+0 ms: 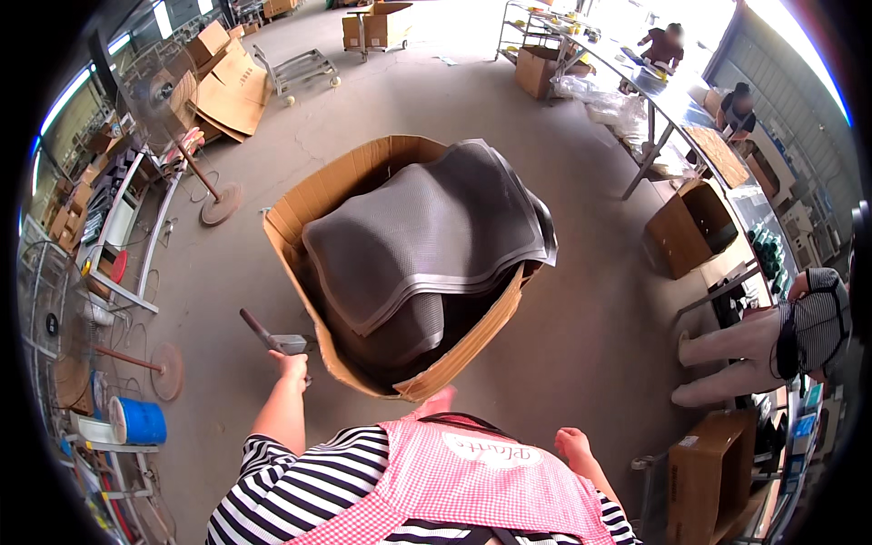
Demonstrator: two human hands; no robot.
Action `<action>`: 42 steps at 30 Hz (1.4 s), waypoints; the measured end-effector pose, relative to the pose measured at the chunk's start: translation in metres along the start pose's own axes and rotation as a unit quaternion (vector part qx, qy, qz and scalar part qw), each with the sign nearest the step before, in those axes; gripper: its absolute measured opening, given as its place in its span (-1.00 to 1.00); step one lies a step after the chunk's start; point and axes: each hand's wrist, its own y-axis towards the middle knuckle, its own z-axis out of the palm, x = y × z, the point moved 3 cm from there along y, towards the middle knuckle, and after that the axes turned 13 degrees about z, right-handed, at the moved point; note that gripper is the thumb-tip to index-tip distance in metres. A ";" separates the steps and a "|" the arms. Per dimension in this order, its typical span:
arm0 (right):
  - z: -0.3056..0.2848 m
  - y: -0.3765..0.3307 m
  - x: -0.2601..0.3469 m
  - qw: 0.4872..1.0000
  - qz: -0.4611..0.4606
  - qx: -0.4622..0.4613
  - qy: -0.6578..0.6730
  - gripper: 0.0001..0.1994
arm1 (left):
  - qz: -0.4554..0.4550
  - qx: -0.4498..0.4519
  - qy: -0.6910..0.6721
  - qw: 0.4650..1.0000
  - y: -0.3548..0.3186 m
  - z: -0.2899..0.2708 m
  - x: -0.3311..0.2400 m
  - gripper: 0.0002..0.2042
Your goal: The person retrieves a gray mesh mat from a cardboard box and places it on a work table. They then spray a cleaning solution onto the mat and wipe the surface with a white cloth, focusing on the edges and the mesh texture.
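Dark bar handle (255,325), left of the open carton (288,222) before you: likely rigid; your left hand (291,366) grasps it, your right hand (572,443) curls loosely, seemingly empty. Carton of grey sheets (418,227): likely heavy, contents floppy; you steady it best by opposite walls.

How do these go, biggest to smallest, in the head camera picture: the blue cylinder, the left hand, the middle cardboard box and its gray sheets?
1. Cardboard box
2. Gray sheets, overlapping it
3. Blue cylinder
4. Left hand
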 end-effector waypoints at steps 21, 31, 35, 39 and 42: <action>-0.072 0.109 0.119 0.952 0.016 0.028 -0.303 -0.49 | 0.028 -0.176 0.102 0.979 0.020 -0.017 0.002 -0.03; -0.094 0.131 0.253 0.917 -0.036 0.002 -0.397 -0.49 | 0.154 -0.254 0.429 0.853 0.011 0.057 -0.061 -0.34; -0.073 0.170 0.352 0.903 -0.096 0.055 -0.415 -0.50 | 0.381 -0.063 0.272 0.881 -0.031 0.210 -0.115 -0.51; -0.012 0.245 0.478 0.880 -0.218 0.118 -0.405 -0.58 | 0.204 -0.027 0.362 0.909 -0.057 0.363 -0.155 -0.03; 0.068 0.328 0.609 0.874 -0.323 0.135 -0.338 -0.59 | 0.217 -0.121 0.483 0.840 -0.050 0.403 -0.142 0.11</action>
